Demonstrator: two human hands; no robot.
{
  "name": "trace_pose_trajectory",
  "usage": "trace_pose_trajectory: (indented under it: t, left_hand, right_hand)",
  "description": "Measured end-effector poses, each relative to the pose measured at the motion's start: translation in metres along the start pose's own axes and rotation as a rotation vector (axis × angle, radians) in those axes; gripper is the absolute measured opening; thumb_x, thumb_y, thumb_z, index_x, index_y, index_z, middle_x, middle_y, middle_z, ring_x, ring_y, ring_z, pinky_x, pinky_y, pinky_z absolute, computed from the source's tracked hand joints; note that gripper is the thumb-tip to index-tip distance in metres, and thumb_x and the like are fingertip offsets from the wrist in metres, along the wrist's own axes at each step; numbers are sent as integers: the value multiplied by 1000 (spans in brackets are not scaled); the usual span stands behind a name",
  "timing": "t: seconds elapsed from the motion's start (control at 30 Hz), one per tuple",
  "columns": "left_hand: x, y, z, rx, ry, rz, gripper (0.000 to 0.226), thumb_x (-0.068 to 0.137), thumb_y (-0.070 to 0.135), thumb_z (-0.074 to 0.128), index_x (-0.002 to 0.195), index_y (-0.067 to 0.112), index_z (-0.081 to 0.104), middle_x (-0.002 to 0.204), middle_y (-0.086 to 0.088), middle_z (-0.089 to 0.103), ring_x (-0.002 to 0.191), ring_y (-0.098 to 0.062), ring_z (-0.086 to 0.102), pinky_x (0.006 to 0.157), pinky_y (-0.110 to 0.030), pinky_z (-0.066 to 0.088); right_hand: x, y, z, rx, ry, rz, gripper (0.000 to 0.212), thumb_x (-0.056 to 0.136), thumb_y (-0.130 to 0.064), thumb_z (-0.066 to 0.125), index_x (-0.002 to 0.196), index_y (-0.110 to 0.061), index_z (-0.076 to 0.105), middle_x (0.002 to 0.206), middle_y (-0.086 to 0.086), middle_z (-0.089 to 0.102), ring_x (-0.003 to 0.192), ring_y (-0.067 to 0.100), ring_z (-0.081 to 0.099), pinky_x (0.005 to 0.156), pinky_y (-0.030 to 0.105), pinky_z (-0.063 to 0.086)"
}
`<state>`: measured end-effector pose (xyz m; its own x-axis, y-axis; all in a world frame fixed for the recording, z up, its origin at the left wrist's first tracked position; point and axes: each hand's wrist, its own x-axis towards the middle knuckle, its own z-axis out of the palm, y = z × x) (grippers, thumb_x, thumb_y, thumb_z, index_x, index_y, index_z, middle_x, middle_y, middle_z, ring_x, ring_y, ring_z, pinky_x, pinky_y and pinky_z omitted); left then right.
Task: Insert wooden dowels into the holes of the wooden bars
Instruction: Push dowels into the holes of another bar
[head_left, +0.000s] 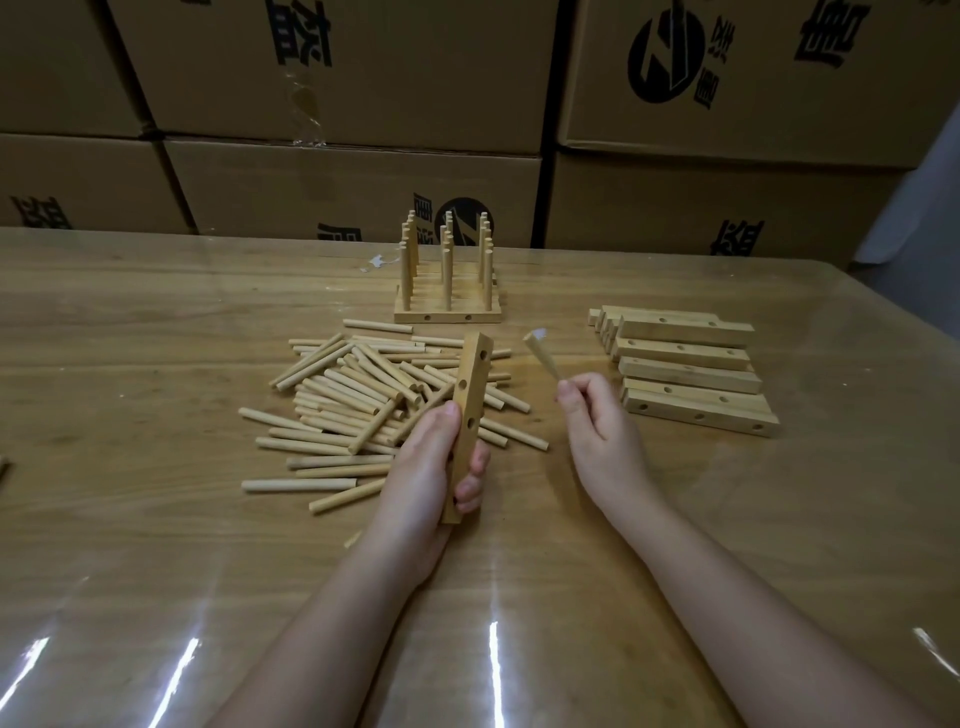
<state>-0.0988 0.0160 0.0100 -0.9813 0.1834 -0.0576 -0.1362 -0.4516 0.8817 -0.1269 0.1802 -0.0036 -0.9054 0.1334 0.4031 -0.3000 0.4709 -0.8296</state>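
So the left hand (421, 467) gripped a pale drilled wooden bar (470, 395), fingers (470, 488) curled round it, above the dowel pile (353, 395) on the desk (156, 364). The right hand (597, 421) pinched a pale round wooden dowel (543, 356) beside it. Couldn't read the black print on the brown cardboard boxes (363, 78).

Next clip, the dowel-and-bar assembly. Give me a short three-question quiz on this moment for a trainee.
1. True or false: the left hand grips a pale rectangular wooden bar whose visible round holes are all empty.
2. What does the right hand pinch? A) a pale round wooden dowel B) a screwdriver C) nothing
3. Fill in: the finished bars with upright dowels stand ___ the loose pile of dowels, seen from the person.
Key: 1 true; 2 A; 3 beyond.
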Motion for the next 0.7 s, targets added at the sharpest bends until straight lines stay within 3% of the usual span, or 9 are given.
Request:
trace_pose_trajectory:
  t: [0.1,0.27,0.4,0.53,0.6,0.7]
  left_hand:
    - [-1,-1,1,35,-6,14,22,101,31,37,100,13,49,59,-2,46,39,-8,32,35,-16,27]
    - [-1,-2,0,48,-21,17,22,101,31,37,100,13,49,58,-1,46,38,-7,32,35,-16,27]
    - [0,-4,-2,81,-43,32,23,100,32,38,102,13,51,59,-1,46,39,-8,33,36,-17,28]
    - [2,-9,-4,144,-50,53,24,100,34,39,100,17,55,59,0,47,40,-8,34,37,-17,28]
    - [3,-10,-4,181,-58,64,26,100,36,38,111,22,58,58,1,46,41,-7,34,37,-17,28]
    - [3,-11,-5,215,-58,63,33,98,39,41,129,43,51,57,3,47,41,-6,34,37,-17,29]
  right_hand:
    - [-1,-1,-1,17,-51,-54,26,90,-46,39,80,-25,51,60,-8,46,54,3,43,51,20,34]
    - [-2,0,-1,-2,-126,-129,16,95,-35,43,94,-31,58,71,-8,57,65,9,52,58,27,39]
    - [-1,1,-1,8,-136,-140,17,95,-33,43,103,-34,58,77,-27,58,71,-2,54,62,17,40]
    - [-2,1,-1,12,-132,-135,19,95,-30,46,105,-42,57,82,-29,61,80,-6,56,66,9,41]
    - [-1,1,-1,3,-122,-133,21,95,-31,47,106,-48,54,91,-20,65,88,-4,57,72,10,42]
    - [-1,2,-1,-18,-71,-146,23,95,-26,50,110,-41,59,97,-13,65,95,5,57,80,16,43]
